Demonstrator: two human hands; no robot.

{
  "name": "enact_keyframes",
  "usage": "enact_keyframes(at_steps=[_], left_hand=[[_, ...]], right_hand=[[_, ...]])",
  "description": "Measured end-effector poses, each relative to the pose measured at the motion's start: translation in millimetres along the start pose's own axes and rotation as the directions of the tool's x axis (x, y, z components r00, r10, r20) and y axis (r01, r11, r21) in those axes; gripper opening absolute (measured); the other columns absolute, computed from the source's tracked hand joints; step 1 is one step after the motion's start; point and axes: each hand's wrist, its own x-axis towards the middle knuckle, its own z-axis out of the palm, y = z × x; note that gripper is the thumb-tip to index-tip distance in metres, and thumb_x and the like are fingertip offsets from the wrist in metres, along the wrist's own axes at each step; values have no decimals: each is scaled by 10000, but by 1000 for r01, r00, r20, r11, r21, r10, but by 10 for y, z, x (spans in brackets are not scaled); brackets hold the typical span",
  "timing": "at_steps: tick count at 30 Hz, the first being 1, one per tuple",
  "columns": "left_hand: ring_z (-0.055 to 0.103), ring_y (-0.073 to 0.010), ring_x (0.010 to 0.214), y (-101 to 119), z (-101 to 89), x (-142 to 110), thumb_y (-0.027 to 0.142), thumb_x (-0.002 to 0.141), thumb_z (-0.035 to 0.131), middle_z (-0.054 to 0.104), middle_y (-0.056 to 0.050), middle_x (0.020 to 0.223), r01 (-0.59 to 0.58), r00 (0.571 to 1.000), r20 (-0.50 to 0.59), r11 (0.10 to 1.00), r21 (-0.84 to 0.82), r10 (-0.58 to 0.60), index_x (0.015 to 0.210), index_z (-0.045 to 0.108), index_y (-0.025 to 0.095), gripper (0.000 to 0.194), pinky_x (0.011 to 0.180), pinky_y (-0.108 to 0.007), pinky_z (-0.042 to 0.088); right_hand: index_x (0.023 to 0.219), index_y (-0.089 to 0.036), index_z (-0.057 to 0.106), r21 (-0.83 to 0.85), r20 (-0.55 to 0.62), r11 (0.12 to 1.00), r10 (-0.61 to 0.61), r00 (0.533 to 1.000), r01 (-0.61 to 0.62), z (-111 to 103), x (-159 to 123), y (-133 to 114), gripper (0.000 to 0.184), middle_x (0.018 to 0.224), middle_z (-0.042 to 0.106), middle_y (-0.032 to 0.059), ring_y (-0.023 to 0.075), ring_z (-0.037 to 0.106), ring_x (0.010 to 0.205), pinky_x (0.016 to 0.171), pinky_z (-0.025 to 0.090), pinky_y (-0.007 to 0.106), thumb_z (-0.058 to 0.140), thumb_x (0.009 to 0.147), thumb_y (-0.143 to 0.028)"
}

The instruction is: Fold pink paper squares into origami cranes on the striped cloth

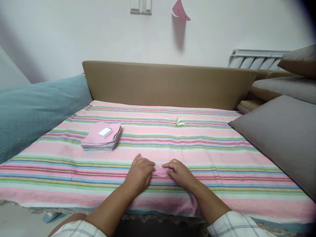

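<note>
A small folded pink paper (160, 171) lies on the striped cloth (197, 144) near its front edge. My left hand (138, 173) presses on its left end with curled fingers. My right hand (179, 172) pinches its right end, fingers closed on the paper. Much of the paper is hidden under my fingers. A stack of square coloured papers (101, 138), pink on top, sits to the left and farther back, with a small white block (105, 132) resting on it. A tiny folded pale green paper figure (179, 121) stands at the back centre.
A tan padded board (168, 84) runs along the far side. A teal blanket (32, 112) rises at the left. Grey cushions (278, 138) lie at the right. A pink paper shape (180, 10) hangs on the white wall.
</note>
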Motion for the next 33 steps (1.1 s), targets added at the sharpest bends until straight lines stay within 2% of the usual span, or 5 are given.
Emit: enact_keyframes(at_steps=[4, 7, 21, 26, 33], left_hand=[[436, -244, 1191, 147, 68, -51, 296, 815, 538, 558, -34, 1249, -134, 980, 147, 990, -33, 138, 1208, 515, 262, 395, 1074, -513, 173], [410, -281, 1224, 152, 109, -71, 419, 786, 581, 535, -70, 1276, -133, 966, 220, 990, -42, 139, 1261, 471, 227, 523, 1054, -506, 240], [450, -286, 1189, 115, 95, -16, 398, 744, 618, 560, -81, 1240, -106, 963, 234, 988, -113, 130, 1203, 520, 207, 507, 1013, -467, 321], [494, -269, 1143, 83, 131, 25, 387, 752, 617, 589, -73, 1207, -104, 967, 223, 988, -111, 127, 1148, 566, 198, 441, 1000, -441, 353], [590, -199, 986, 28, 231, 112, 224, 812, 563, 669, -34, 1060, -109, 980, 161, 992, -64, 118, 953, 665, 204, 175, 895, -344, 466]], right_hand=[[1016, -236, 681, -14, 0, 1000, -20, 1000, 20, 4, 2, -4, 342, 868, 593, 49, 178, 542, 863, 804, 410, 299, 535, 734, -108], [1029, -241, 677, -35, -2, 999, -16, 1000, 15, 0, -2, 4, 339, 873, 587, 52, 182, 538, 873, 813, 409, 303, 539, 745, -120], [1057, -190, 663, -106, 26, 993, -46, 999, 48, -87, -33, 55, 327, 968, 579, 91, 198, 541, 939, 875, 423, 328, 528, 769, -111], [968, -204, 674, -139, -65, 965, -232, 970, 222, -101, -71, 67, 263, 1020, 611, 65, 195, 518, 966, 875, 421, 339, 572, 747, -106], [978, -237, 673, -288, 39, 878, -387, 921, 381, -97, -96, 77, 254, 1083, 658, 19, 187, 533, 915, 812, 439, 335, 462, 858, -163]])
